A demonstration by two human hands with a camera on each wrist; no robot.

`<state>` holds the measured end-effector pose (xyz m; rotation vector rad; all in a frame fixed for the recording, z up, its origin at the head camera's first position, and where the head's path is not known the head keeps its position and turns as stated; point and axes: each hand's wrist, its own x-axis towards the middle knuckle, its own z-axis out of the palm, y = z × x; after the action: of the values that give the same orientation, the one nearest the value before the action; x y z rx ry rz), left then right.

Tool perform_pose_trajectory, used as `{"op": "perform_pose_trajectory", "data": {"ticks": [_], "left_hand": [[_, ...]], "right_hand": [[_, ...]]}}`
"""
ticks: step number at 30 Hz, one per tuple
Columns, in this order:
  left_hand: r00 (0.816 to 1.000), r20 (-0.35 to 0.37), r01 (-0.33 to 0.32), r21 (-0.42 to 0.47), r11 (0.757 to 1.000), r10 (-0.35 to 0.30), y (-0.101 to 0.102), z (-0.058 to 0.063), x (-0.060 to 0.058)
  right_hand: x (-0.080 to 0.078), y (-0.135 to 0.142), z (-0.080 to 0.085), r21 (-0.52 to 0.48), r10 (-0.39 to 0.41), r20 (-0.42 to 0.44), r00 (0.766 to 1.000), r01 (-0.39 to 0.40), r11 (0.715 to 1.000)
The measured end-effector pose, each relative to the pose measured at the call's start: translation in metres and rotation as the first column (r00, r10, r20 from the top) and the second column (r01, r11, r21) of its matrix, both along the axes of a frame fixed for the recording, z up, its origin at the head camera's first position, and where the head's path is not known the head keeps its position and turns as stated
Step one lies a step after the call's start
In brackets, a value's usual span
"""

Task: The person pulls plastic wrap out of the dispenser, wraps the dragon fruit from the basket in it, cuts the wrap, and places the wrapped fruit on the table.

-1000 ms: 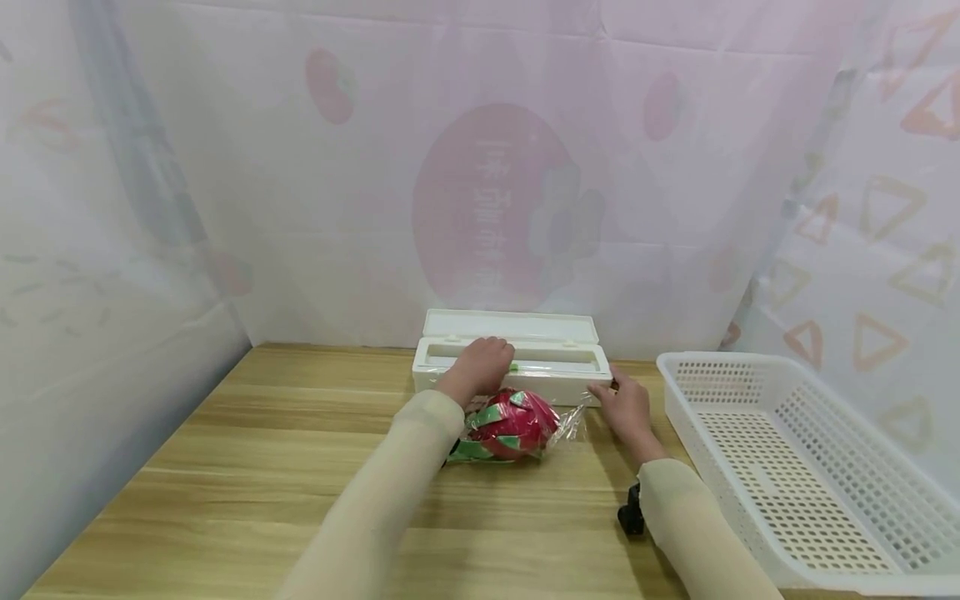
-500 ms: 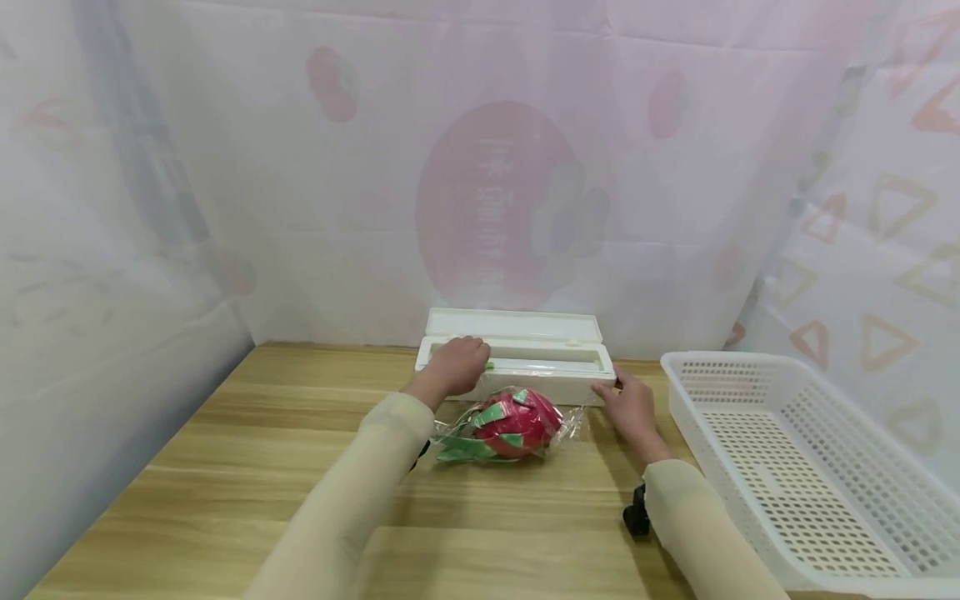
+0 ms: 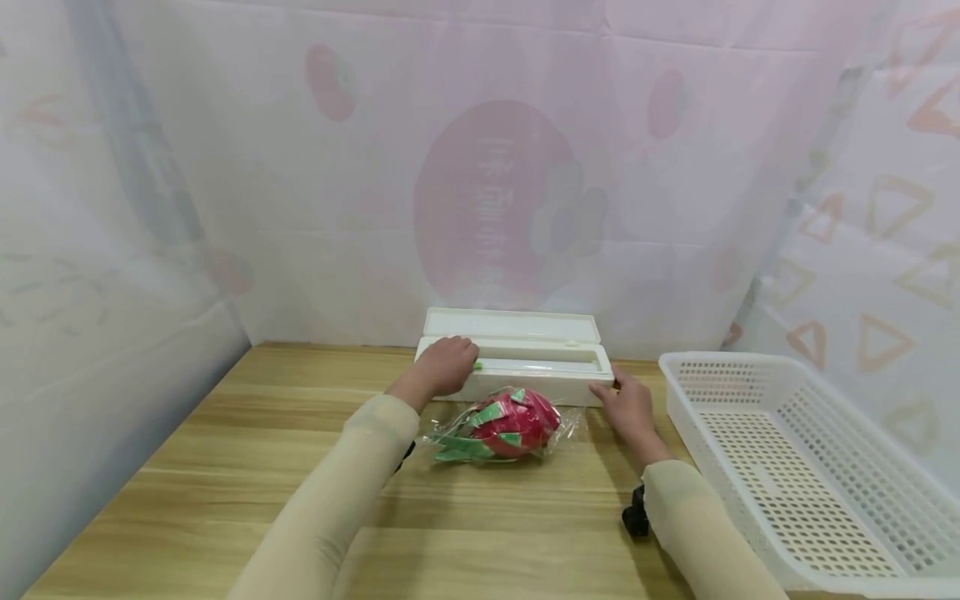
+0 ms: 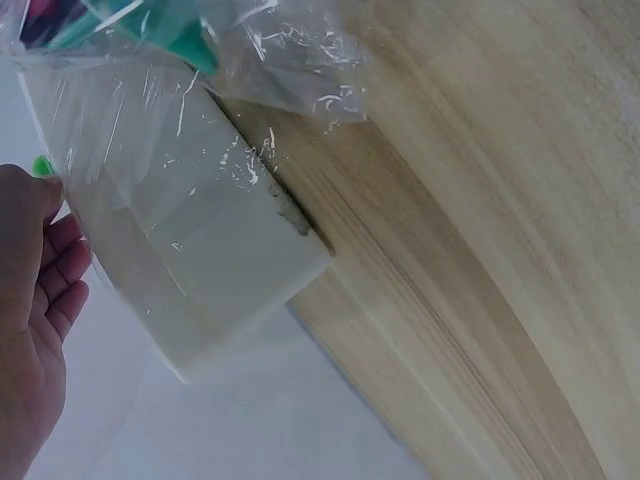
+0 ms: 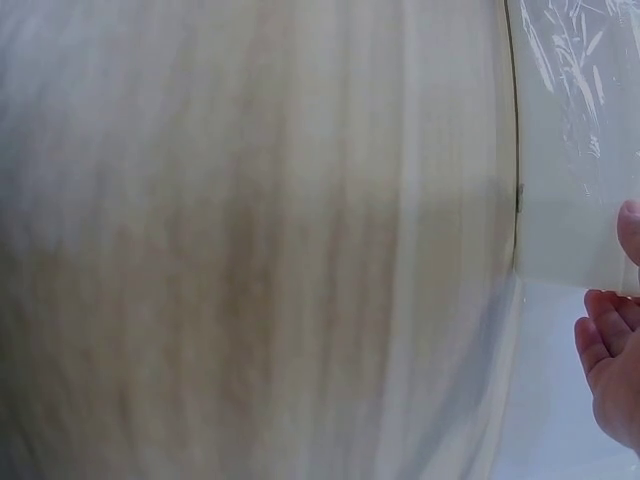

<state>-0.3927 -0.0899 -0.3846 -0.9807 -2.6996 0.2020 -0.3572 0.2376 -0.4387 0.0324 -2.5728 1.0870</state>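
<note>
A white cling film dispenser box stands at the back of the table, its lid raised behind it. My left hand pinches a small green slide cutter on the front rim, toward the box's left end. At the right end, my right hand grips the box's corner, with the thumb on the front. Just before the box lies a red dragon fruit with green scales, covered in clear cling film. The film's loose edges spread out on both sides and reach the box's front.
To the right stands a white perforated plastic basket, close to my right forearm. Printed cloth walls enclose the back and sides of the wooden table. A black wrist camera sits by the right sleeve.
My left hand has slid leftward along the box rim with the green cutter. More of the dragon fruit and film shows now. The right hand stays on the box's corner.
</note>
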Motion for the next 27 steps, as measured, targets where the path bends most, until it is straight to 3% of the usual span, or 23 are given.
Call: {"op": "perform_pose_trajectory", "data": {"ticks": [15, 27], "left_hand": [[0.998, -0.051, 0.024, 0.004, 1.000, -0.024, -0.013, -0.005, 0.000], [0.999, -0.020, 0.033, 0.036, 0.999, -0.033, -0.022, -0.005, -0.001]], "right_hand": [[0.001, 0.000, 0.000, 0.022, 0.006, -0.003, 1.000, -0.006, 1.000], [-0.002, 0.003, 0.000, 0.019, 0.008, -0.003, 1.000, -0.008, 1.000]]}}
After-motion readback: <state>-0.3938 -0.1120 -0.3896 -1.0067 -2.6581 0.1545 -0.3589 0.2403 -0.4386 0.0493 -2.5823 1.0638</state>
